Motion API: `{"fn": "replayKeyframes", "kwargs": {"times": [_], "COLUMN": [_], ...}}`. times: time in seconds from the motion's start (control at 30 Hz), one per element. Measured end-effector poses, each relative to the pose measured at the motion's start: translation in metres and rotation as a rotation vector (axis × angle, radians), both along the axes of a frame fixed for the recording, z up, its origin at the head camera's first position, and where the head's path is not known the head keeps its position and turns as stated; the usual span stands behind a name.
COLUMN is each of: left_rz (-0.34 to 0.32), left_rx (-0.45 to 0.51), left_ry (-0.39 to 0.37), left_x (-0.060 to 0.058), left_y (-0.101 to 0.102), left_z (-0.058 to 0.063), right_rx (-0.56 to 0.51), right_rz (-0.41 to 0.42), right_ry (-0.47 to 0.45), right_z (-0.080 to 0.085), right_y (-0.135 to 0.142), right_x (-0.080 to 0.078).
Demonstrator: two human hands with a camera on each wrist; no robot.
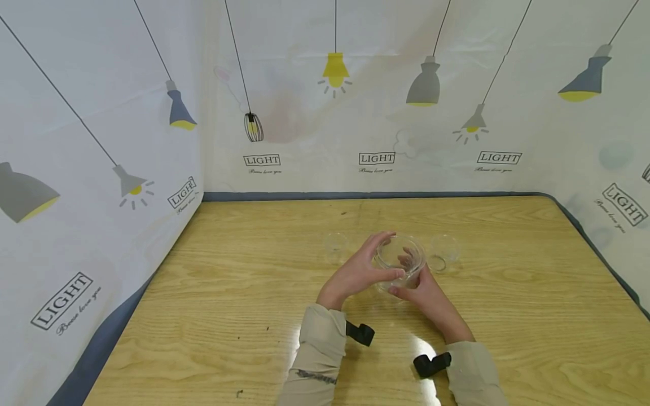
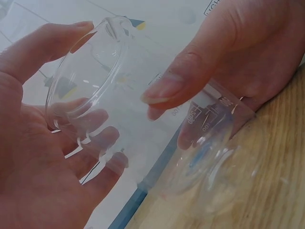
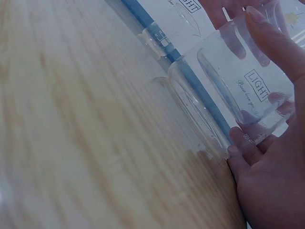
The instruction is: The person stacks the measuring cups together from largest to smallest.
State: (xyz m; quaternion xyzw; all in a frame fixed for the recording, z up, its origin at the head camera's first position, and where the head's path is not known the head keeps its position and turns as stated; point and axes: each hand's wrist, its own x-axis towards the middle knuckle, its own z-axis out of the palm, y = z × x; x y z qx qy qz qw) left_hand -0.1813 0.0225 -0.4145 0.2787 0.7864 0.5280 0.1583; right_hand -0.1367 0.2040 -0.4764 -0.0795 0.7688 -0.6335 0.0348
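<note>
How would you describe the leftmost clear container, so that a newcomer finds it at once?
Above the wooden table, find the left hand. The clear container is on the table just beyond it, slightly left. It is the leftmost: the held container and another loose container are to its right.

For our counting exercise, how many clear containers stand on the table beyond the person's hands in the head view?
2: a left container beyond the left hand, and a right container beyond the right hand. The hands could hide others.
</note>
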Motion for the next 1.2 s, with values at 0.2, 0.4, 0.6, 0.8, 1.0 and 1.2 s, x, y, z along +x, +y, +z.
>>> {"fn": "replayKeyframes", "kwargs": {"times": [0.2, 0.4, 0.6, 0.8, 1.0, 1.2], "left_rz": [-0.007, -0.018, -0.023, -0.025, -0.028, -0.026], "left_rx": [0.006, 0.016, 0.017, 0.015, 0.016, 0.007], "left_ry": [-0.008, -0.029, -0.034, -0.036, -0.034, -0.036], "left_x": [0.000, 0.000, 0.000, 0.000, 0.000, 0.001], "left_y": [-0.001, -0.001, -0.001, -0.001, 0.000, 0.000], "left_z": [-0.001, 0.000, 0.000, 0.000, 0.001, 0.003], "right_rx": [-0.009, -0.004, -0.008, 0.004, 0.004, 0.002], "right_rz": [-0.004, -0.001, 0.001, -0.009, -0.008, -0.005], "right_ry": [0.000, -0.024, -0.025, 0.000, 0.003, -0.005], "right_z": [0.000, 0.007, 0.019, -0.001, -0.002, -0.002], "right_y": [0.000, -0.001, -0.005, 0.001, 0.001, 0.001], "right_x": [0.001, 0.002, 0.007, 0.000, 0.000, 0.000]}}
